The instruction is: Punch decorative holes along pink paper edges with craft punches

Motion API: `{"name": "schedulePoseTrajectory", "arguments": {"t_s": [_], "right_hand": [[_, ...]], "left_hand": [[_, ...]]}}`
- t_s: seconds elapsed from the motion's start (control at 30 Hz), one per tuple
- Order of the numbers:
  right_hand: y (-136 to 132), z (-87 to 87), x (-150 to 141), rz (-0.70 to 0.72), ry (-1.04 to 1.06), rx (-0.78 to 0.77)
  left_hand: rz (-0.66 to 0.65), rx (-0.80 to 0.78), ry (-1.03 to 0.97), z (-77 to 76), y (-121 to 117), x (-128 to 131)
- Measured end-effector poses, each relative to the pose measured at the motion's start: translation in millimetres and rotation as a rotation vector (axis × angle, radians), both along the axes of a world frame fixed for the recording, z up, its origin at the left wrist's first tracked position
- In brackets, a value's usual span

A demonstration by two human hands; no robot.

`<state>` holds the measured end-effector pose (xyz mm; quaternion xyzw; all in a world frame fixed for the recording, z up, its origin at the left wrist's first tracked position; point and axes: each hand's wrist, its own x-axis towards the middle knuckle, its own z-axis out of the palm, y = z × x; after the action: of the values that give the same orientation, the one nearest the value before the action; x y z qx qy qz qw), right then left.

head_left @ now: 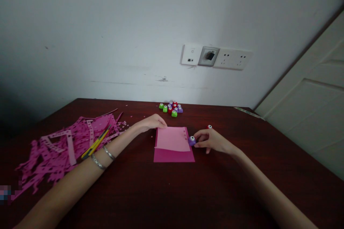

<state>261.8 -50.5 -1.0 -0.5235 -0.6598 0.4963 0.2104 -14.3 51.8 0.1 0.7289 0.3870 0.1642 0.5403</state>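
A light pink sheet of paper (172,139) lies over a darker magenta sheet (174,156), which shows along its lower side. Small punched holes run down the light sheet's right edge. At the top left corner, the closed fingers of my left hand (153,122) hold the light pink paper. My right hand (211,140) grips a small purple paper punch (191,141) at the sheet's right edge, thumb and fingers curled round its side. Just behind my right hand, a red paper punch (209,127) is partly hidden.
Several green, red and purple paper punches (174,113) cluster near the wall. On the left, a heap of pink paper strips (53,155) has a yellow utility knife (96,143) on it. A long thin strip (248,113) lies at the table's back right. Wall sockets (232,59) sit above.
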Motion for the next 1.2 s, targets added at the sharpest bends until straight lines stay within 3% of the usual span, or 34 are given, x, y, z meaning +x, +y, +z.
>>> {"name": "schedulePoseTrajectory", "arguments": {"t_s": [1.2], "right_hand": [[0.7, -0.5, -1.3, -0.018, -0.024, 0.006]], "left_hand": [[0.034, -0.026, -0.039, -4.2, 3.4, -0.3]]}}
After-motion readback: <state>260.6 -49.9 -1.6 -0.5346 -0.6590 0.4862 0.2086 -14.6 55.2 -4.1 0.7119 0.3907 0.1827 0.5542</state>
